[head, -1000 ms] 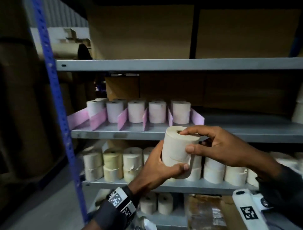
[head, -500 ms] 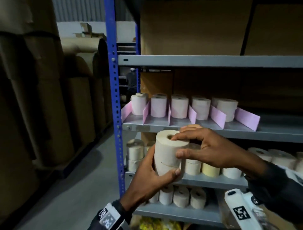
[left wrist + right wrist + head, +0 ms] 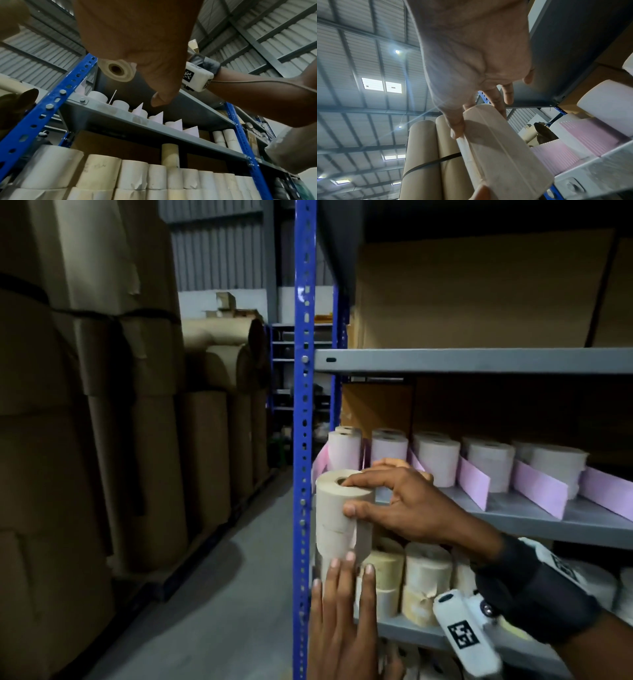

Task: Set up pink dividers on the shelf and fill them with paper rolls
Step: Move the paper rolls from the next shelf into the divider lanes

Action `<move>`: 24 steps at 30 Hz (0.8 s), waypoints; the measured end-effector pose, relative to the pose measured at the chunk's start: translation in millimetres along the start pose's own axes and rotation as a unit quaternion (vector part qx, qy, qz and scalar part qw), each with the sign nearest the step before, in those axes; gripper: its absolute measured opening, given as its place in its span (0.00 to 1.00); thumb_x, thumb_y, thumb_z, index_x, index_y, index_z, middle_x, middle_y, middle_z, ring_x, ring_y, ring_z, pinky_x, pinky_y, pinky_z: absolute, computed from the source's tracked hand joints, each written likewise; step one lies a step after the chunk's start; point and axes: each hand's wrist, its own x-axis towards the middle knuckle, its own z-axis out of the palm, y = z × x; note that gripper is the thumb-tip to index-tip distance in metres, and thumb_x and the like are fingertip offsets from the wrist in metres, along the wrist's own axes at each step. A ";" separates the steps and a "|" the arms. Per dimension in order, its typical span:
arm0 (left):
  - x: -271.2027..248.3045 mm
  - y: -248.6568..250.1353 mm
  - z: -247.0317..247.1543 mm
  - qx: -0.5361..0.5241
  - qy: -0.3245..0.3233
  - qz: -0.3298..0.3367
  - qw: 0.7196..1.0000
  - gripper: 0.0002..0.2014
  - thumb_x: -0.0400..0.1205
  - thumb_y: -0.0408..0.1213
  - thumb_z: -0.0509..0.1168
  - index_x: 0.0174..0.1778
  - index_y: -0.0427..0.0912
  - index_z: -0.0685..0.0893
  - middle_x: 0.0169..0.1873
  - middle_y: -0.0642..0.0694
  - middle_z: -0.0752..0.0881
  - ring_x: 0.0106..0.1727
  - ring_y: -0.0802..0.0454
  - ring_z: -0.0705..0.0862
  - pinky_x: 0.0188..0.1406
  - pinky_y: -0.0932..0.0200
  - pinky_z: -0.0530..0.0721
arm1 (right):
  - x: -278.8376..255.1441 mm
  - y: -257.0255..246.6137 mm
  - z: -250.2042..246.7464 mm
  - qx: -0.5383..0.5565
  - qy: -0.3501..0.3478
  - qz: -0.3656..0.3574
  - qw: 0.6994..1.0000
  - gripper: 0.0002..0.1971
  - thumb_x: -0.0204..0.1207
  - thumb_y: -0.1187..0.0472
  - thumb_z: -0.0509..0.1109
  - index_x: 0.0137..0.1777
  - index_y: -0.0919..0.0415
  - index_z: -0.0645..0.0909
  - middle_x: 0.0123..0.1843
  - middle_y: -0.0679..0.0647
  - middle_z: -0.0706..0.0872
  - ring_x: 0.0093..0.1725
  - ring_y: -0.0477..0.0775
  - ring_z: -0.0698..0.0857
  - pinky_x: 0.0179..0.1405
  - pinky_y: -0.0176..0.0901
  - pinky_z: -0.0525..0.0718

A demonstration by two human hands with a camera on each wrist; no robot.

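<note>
A tall beige paper roll [image 3: 334, 515] stands upright in front of the shelf's left end. My right hand [image 3: 347, 496] grips its top, index finger on the upper face and thumb on the side. My left hand [image 3: 342, 594] is below it, fingers straight and pointing up at the roll's lower part. Pink dividers [image 3: 474, 486] stand in a row on the grey shelf [image 3: 513, 517], with pale rolls [image 3: 438, 462] between them. In the left wrist view the roll's hollow end [image 3: 117, 71] shows beyond my palm. The right wrist view shows my thumb on the roll [image 3: 501, 148].
A blue perforated upright [image 3: 303, 405] stands just left of the held roll. The lower shelf holds several cream rolls [image 3: 428, 575]. Big brown wrapped reels [image 3: 102, 440] line the left side of a grey floor aisle [image 3: 222, 594]. Cardboard boxes [image 3: 479, 296] fill the top shelf.
My left hand has let go of the roll and dropped below it with straight fingers. The right hand keeps its hold. The view has swung left toward the shelf's end.
</note>
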 end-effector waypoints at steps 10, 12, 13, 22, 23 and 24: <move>61.7 -69.6 56.9 0.056 -0.078 0.009 0.995 0.47 0.67 0.57 0.71 0.81 0.35 0.76 0.85 0.35 0.67 0.85 0.35 0.67 0.76 0.35 0.65 | 74.4 44.9 21.0 -0.025 0.028 0.051 0.998 0.25 0.68 0.33 0.71 0.65 0.39 0.83 0.55 0.31 0.76 0.63 0.42 0.68 0.54 0.37 0.67; 69.6 -78.3 71.0 0.037 -0.067 0.016 0.997 0.46 0.71 0.58 0.68 0.83 0.36 0.72 0.87 0.36 0.63 0.88 0.37 0.62 0.79 0.35 0.63 | 85.1 57.2 25.2 -0.020 0.021 0.057 0.998 0.26 0.69 0.35 0.72 0.66 0.41 0.83 0.56 0.36 0.78 0.62 0.44 0.71 0.52 0.40 0.70; 71.7 -80.9 77.2 0.030 -0.064 0.020 0.997 0.46 0.71 0.58 0.68 0.84 0.36 0.71 0.88 0.37 0.62 0.88 0.38 0.61 0.80 0.34 0.63 | 88.7 62.1 27.0 -0.025 0.016 0.063 0.998 0.27 0.68 0.33 0.71 0.66 0.41 0.83 0.57 0.39 0.79 0.63 0.45 0.72 0.54 0.45 0.73; 95.5 -100.3 107.3 0.019 -0.056 0.018 0.998 0.50 0.68 0.60 0.69 0.84 0.35 0.69 0.88 0.37 0.61 0.87 0.37 0.62 0.79 0.35 0.60 | 122.4 91.1 38.6 -0.084 -0.008 0.100 0.991 0.30 0.69 0.29 0.66 0.69 0.39 0.79 0.67 0.42 0.79 0.70 0.51 0.71 0.63 0.58 0.73; 98.2 -101.8 108.3 0.019 -0.059 0.020 0.998 0.50 0.69 0.60 0.69 0.84 0.35 0.69 0.88 0.37 0.61 0.87 0.37 0.63 0.79 0.36 0.60 | 125.9 91.0 37.5 -0.113 -0.010 0.105 0.988 0.28 0.70 0.30 0.66 0.69 0.38 0.79 0.66 0.40 0.78 0.70 0.50 0.68 0.63 0.57 0.70; 101.3 -103.7 109.9 0.019 -0.060 0.021 0.998 0.49 0.70 0.61 0.69 0.84 0.35 0.69 0.87 0.37 0.62 0.87 0.37 0.63 0.79 0.36 0.60 | 131.6 90.6 35.7 -0.145 -0.015 0.107 0.983 0.27 0.70 0.30 0.66 0.68 0.37 0.79 0.64 0.39 0.77 0.69 0.49 0.68 0.62 0.57 0.68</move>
